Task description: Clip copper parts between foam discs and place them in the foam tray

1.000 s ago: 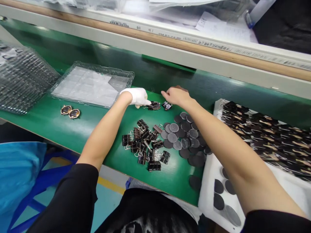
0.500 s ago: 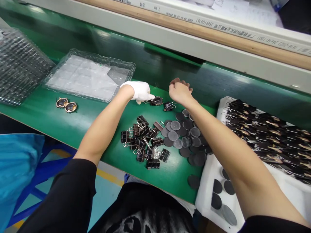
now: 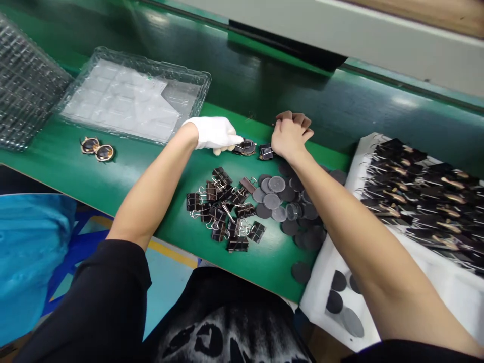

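Left hand (image 3: 215, 135), in a white knit glove: just beyond the heap of black metal binder clips with silver wire handles (image 3: 223, 209) (using that heap as reference for everything). Fingers pressed together, pinching the near end of a dark rounded piece with a black clip on it (image 3: 247, 147). That piece sits low over the table, beyond the heap; can't tell whether it's resting there.

Right hand (image 3: 291, 133), bare: beyond the heap and to its right. Fingers fanned apart, back of the hand up, underside hidden. A single black binder clip (image 3: 265, 152) lies right beside it; contact unclear.

Rest of the layout, relative to the heap:
- Right, right up against it: flat round dark-grey discs (image 3: 272, 201), scattered and overlapping, part of them behind the right forearm.
- Further right: white foam tray (image 3: 317, 297), tight rows of black clips (image 3: 427, 201) in its far part, loose dark discs (image 3: 335, 301) in the near part.
- Far left: gold-framed sunglasses with round dark lenses (image 3: 97, 149), lying on the glossy green table (image 3: 124, 176).
- Beyond and left: shallow clear plastic tray (image 3: 183, 91) with a white sheet (image 3: 124, 93); left of that, a stack of clear ribbed plastic trays (image 3: 22, 91), leaning.
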Available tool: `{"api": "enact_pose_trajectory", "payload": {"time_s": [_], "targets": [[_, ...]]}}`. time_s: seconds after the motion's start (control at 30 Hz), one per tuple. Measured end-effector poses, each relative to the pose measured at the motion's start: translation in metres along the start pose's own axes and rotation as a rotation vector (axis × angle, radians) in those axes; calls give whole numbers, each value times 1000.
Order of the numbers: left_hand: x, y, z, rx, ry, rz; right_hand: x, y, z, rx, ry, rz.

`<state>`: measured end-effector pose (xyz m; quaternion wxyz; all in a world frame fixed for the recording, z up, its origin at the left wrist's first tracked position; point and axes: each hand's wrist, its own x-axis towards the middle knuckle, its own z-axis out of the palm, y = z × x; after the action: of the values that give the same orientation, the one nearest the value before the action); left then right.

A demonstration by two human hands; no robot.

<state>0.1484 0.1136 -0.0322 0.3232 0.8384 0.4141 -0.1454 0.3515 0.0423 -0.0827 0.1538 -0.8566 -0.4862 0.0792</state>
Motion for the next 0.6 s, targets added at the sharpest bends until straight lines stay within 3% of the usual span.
{"api": "enact_pose_trajectory", "payload": {"time_s": [0.13,0.27,0.43,0.6], "targets": [[-6,-4,8,-118,-10,61,0,3,3,-33,22,26],[-11,9,15,-143,10,106,-1,6,2,0,37,37],[-17,23,17,-164,42,57,1,9,3,29,29,50],[-15,24,19,-154,41,42,0,7,0,17,23,64]]}}
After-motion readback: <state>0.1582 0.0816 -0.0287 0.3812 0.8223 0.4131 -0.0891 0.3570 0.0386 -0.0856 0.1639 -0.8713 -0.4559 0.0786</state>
